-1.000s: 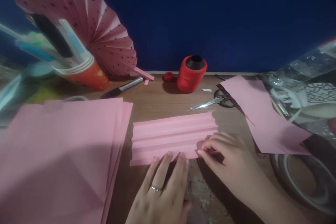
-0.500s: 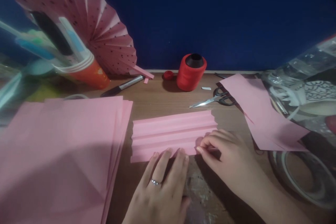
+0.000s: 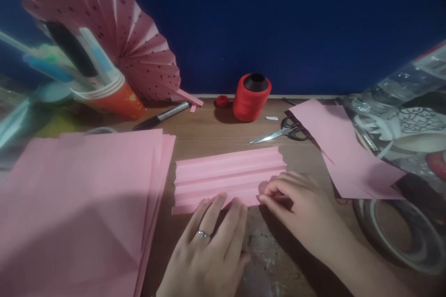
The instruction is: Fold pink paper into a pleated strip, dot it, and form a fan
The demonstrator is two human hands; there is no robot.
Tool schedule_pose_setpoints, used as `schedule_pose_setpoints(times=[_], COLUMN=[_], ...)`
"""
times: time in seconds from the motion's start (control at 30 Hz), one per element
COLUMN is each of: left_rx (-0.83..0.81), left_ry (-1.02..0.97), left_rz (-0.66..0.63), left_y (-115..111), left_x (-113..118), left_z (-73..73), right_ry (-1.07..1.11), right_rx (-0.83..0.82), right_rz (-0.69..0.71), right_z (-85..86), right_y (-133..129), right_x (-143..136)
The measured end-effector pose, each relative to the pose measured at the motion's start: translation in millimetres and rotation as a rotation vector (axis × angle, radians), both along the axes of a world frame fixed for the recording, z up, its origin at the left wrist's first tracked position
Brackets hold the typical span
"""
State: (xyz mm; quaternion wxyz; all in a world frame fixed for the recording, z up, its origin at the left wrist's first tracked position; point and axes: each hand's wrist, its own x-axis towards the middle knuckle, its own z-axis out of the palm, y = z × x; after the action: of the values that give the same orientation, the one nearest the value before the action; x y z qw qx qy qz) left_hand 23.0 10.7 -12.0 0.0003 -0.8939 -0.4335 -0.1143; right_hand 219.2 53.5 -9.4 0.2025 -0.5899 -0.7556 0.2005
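Note:
A pink sheet of paper (image 3: 223, 171) with accordion pleats lies on the wooden table in front of me. My left hand (image 3: 211, 236), with a ring on one finger, rests flat with its fingertips on the sheet's near edge. At the near right corner, the thumb and bent fingers of my right hand (image 3: 296, 209) pinch the paper's edge. Part of that corner is hidden behind the right hand's fingers.
A stack of pink paper (image 3: 87, 195) lies left. Behind are a cup of pens (image 3: 128, 102), a pleated dotted pink fan (image 3: 149, 55), a marker (image 3: 163, 116), a red thread spool (image 3: 249, 102) and scissors (image 3: 275, 134). Pink offcuts (image 3: 341, 144) and a tape roll (image 3: 374, 227) are right.
Both hands keep nearly the same places on the pleated paper. My left hand has shifted very slightly to the left, and the whole view has drifted a little.

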Motion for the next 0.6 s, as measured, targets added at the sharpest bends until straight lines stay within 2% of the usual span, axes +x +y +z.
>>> schedule_pose_setpoints(times=[0.17, 0.37, 0.6], left_rx=[0.051, -0.068, -0.099], left_ry=[-0.084, -0.161, -0.256], left_rz=[-0.091, -0.033, -0.126], left_y=[9.8, 22.0, 23.5], left_x=[-11.5, -14.7, -20.6], left_z=[5.3, 16.2, 8.2], right_ry=[0.133, 0.204, 0.19], right_rx=[-0.119, -0.147, -0.167], right_rz=[-0.004, 0.141, 0.137], right_z=[0.3, 3.6, 3.7], right_y=[0.8, 5.7, 7.5], right_x=[14.1, 28.5, 27.4])
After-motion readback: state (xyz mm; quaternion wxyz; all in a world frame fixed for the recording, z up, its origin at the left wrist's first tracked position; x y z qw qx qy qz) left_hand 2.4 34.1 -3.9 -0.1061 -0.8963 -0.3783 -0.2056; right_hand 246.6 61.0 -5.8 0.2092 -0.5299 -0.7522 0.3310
